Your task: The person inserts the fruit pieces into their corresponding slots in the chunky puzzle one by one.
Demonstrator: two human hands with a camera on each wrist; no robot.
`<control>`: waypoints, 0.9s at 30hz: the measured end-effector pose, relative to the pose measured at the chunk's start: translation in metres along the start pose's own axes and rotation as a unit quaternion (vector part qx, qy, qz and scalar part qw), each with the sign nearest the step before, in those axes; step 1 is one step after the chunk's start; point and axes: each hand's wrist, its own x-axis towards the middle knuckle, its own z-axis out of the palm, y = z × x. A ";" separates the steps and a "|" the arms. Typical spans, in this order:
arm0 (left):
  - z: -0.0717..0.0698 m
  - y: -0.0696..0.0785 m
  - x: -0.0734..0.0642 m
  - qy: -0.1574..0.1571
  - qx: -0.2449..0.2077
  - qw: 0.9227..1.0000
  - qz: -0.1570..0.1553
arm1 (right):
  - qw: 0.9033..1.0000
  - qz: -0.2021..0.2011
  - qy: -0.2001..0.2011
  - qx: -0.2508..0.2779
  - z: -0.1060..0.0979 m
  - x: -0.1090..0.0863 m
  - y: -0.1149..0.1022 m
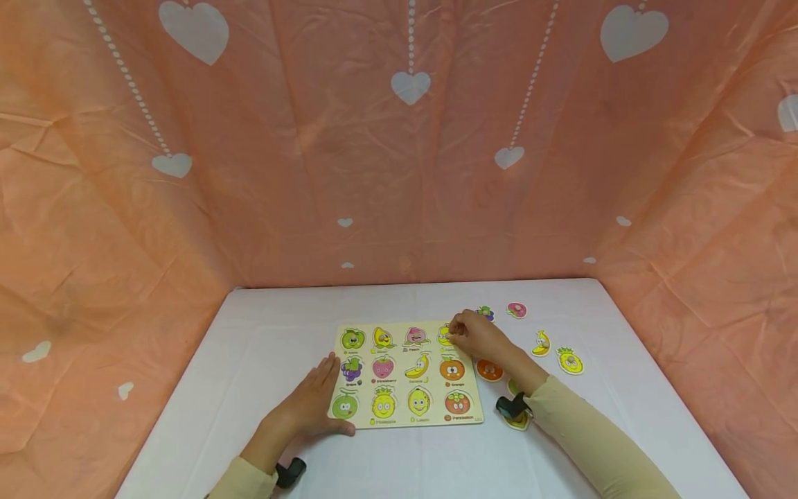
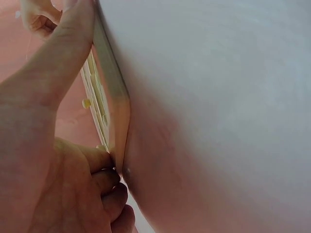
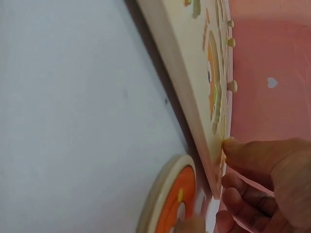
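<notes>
A wooden fruit puzzle board (image 1: pixel 402 350) lies on the white table, with knobbed apple (image 1: pixel 352 339), mango (image 1: pixel 383 338) and peach (image 1: pixel 415 337) pieces in its far row. My left hand (image 1: pixel 312 398) holds the board's near left corner, thumb along the near edge and fingers against the left edge. At the far right recess, my right hand (image 1: pixel 479 336) pinches a yellow fruit piece (image 1: pixel 444 335), mostly covered by the fingers. In the right wrist view the thumb (image 3: pixel 235 148) is right at the board's surface, close to its right edge.
Loose pieces lie right of the board: grapes (image 1: pixel 485 314), a pink fruit (image 1: pixel 517 310), a banana (image 1: pixel 541 343), a pineapple (image 1: pixel 570 360) and an orange piece (image 1: pixel 489 370). A yellow piece (image 1: pixel 517 423) is partly hidden below the right wrist. Peach-coloured cloth (image 1: pixel 405 187) surrounds the table.
</notes>
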 end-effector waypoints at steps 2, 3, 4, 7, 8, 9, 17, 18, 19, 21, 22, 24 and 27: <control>0.003 -0.003 0.002 0.011 -0.007 1.000 0.003 | 1.000 -0.002 0.006 0.003 -0.001 0.000 0.003; 0.004 -0.004 0.002 0.014 -0.010 1.000 0.005 | 1.000 -0.003 0.009 0.006 -0.002 -0.001 0.004; 0.006 -0.005 0.003 0.015 -0.007 1.000 0.004 | 1.000 0.000 0.011 0.009 -0.003 -0.001 0.005; 0.003 -0.002 0.002 0.011 -0.008 1.000 -0.003 | 1.000 0.009 0.019 0.015 -0.007 -0.002 0.007; 0.001 0.001 0.001 0.007 -0.009 1.000 -0.005 | 1.000 0.011 0.022 0.015 -0.009 -0.002 0.008; -0.001 0.003 0.000 0.003 -0.008 1.000 -0.007 | 1.000 0.014 0.024 0.013 -0.011 -0.002 0.009; -0.011 0.014 -0.004 -0.007 -0.005 1.000 -0.013 | 0.998 -0.003 0.061 -0.005 -0.026 -0.001 0.020; -0.011 0.014 -0.004 -0.007 -0.005 1.000 -0.014 | 0.998 -0.003 0.067 -0.006 -0.027 -0.001 0.022; -0.010 0.013 -0.004 -0.007 -0.005 1.000 -0.014 | 0.997 -0.003 0.071 -0.006 -0.028 0.000 0.024; -0.010 0.013 -0.004 -0.007 -0.006 1.000 -0.014 | 0.997 -0.002 0.077 -0.007 -0.030 0.000 0.029; -0.010 0.012 -0.004 -0.006 -0.006 1.000 -0.013 | 0.997 0.002 0.080 -0.006 -0.030 0.001 0.031; -0.009 0.012 -0.004 -0.007 -0.006 1.000 -0.013 | 0.996 0.007 0.084 -0.004 -0.032 0.000 0.035; -0.010 0.012 -0.004 -0.007 -0.004 1.000 -0.012 | 0.996 0.018 0.088 -0.001 -0.035 0.000 0.040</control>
